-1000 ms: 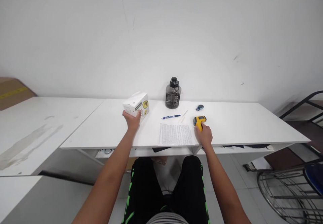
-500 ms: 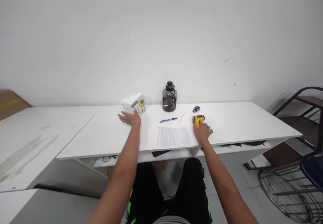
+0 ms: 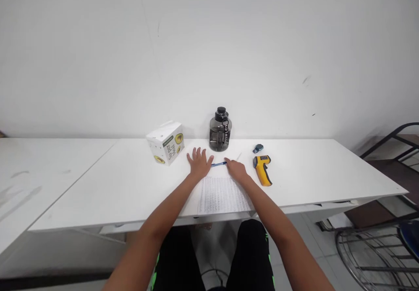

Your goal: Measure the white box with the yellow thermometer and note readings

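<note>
A blue pen (image 3: 218, 164) lies on the white table between my two hands. My left hand (image 3: 199, 164) is spread flat on the table, its thumb at the pen's left end. With its fingers mostly curled, my right hand (image 3: 236, 169) has its fingertips on the pen's right end. Just below the hands lies a printed sheet of paper (image 3: 224, 195), partly covered by my right wrist. A white box with avocado pictures (image 3: 166, 144) stands left of my left hand. The yellow infrared thermometer (image 3: 262, 171) lies to the right of my right hand, untouched.
A dark, see-through water jug (image 3: 220, 134) stands behind the pen near the wall. A small dark teal object (image 3: 258, 148) lies above the thermometer. A thin pale strip (image 3: 238, 156) lies beside my right hand. A metal rack (image 3: 369, 256) stands at the lower right.
My right hand has left the thermometer and moved left to the pen. My left hand has come away from the box and moved right. The thermometer and box now sit at different angles.
</note>
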A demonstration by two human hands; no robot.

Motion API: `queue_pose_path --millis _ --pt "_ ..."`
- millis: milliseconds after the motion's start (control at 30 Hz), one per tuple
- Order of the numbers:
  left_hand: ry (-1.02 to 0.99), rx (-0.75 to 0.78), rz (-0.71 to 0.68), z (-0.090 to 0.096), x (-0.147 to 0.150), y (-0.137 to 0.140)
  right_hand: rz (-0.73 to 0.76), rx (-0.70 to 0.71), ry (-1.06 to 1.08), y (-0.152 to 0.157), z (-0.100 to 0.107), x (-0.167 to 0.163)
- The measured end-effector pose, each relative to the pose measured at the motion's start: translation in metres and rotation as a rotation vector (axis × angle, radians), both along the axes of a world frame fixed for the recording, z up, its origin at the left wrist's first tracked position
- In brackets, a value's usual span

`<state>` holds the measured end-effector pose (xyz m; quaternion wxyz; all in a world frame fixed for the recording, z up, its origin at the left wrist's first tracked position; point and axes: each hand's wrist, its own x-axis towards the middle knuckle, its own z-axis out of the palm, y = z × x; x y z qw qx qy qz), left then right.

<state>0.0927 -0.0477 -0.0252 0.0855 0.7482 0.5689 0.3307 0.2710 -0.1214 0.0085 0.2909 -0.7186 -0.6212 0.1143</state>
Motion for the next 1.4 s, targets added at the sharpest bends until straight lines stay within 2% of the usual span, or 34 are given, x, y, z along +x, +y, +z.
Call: queue_pose_path --millis 100,167,233,300,367,400,467,500,567,700,800,1067,1400 --pt "0.000 -0.043 0.019 -0.009 0.000 0.006 -0.012 -0.071 -0.034 0.012 -0.013 0.003" --pt "0.005 -0.051 0.062 -0.014 0.002 0.005 -0.084 -0.097 -0.042 0.017 -0.017 0.011" --pt "0.025 -0.051 0.060 -0.016 0.004 0.004 -0.233 -0.032 0.043 0.019 -0.018 0.015" --pt "0.049 -0.037 0.059 -0.016 0.005 0.004 -0.255 0.110 0.274 0.017 -0.018 0.014" --pt "0.070 -0.019 0.061 -0.016 0.005 0.003 -0.107 0.219 0.505 0.011 -0.019 0.005" --pt "0.078 -0.012 0.059 -0.016 0.005 0.002 0.016 0.230 0.585 0.006 -0.019 -0.001" --pt "0.092 -0.005 0.051 -0.016 0.005 0.001 0.256 0.166 0.658 -0.003 -0.020 -0.015" --pt "0.102 -0.003 0.045 -0.015 0.004 0.000 0.337 0.118 0.661 -0.007 -0.020 -0.021" --pt "0.131 -0.006 0.040 -0.014 0.004 -0.001 0.405 0.045 0.641 -0.011 -0.021 -0.030" --pt "0.208 -0.043 0.050 -0.009 0.006 -0.002 0.407 -0.026 0.566 -0.011 -0.020 -0.036" --pt "0.260 -0.057 0.064 -0.007 0.006 -0.002 0.340 -0.072 0.517 -0.009 -0.016 -0.035" --pt "0.289 -0.046 0.084 -0.009 0.007 -0.001 0.339 -0.105 0.542 -0.010 -0.015 -0.036" --pt "0.298 -0.051 0.082 -0.009 0.008 -0.001 0.339 -0.077 0.498 -0.008 -0.016 -0.035"
